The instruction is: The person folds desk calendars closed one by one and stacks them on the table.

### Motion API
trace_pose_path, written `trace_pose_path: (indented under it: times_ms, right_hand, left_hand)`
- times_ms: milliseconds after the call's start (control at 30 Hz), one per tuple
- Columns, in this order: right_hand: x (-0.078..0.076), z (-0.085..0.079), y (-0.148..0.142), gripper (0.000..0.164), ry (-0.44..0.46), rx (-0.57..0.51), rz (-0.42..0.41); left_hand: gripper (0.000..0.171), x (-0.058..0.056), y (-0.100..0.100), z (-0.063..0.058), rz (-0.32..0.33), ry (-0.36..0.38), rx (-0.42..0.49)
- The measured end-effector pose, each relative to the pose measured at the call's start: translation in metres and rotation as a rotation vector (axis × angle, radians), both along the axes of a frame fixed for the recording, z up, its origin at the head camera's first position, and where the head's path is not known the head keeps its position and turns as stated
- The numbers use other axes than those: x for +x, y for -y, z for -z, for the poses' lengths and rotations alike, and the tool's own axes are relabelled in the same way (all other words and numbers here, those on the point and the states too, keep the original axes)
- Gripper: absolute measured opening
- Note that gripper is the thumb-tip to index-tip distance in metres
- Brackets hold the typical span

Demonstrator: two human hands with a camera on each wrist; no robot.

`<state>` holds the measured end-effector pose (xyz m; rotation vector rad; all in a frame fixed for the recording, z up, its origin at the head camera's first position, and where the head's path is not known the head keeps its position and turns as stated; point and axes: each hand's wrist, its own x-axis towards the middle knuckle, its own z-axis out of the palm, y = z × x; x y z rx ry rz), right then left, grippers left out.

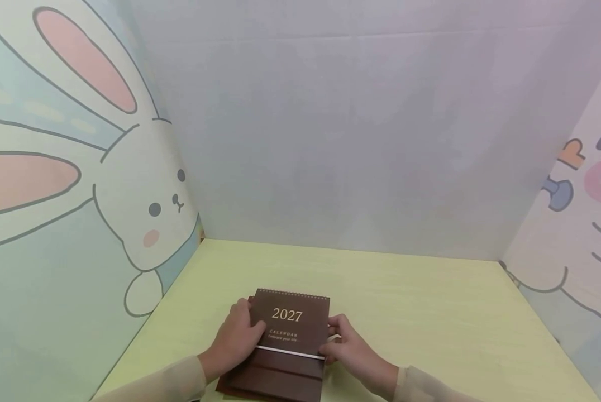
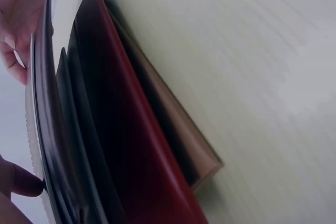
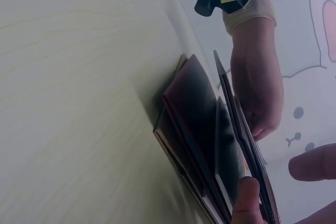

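Note:
A dark brown desk calendar [image 1: 287, 315] with a spiral top edge and gold "2027 CALENDAR" lettering lies over a stack. My left hand [image 1: 235, 338] grips its left edge, thumb on the cover. At the right edge my right hand [image 1: 353, 349] holds it between thumb and fingers. The right wrist view shows one right finger [image 3: 247, 195] beneath the calendar [image 3: 239, 119] and another digit on the cover side. Under it, a dark red cover [image 2: 134, 114] and a tan-brown one [image 2: 181, 129] stick out; a gap separates the calendar from these in the left wrist view.
The stack rests on a pale yellow tabletop [image 1: 416, 312]. A plain greyish wall [image 1: 330, 139] closes the back. Printed side panels stand left and right, one with a white rabbit [image 1: 144, 223], the other with a white cartoon figure [image 1: 572, 240].

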<state>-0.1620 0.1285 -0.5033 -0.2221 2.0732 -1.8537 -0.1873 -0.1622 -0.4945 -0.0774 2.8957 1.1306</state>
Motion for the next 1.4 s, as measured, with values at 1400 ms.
trace_pose_path:
  times_ms: [1400]
  right_hand:
    - [0.000, 0.011, 0.016, 0.088, 0.127, 0.053, -0.143]
  left_hand:
    - [0.071, 0.007, 0.018, 0.016, -0.027, 0.150, -0.055]
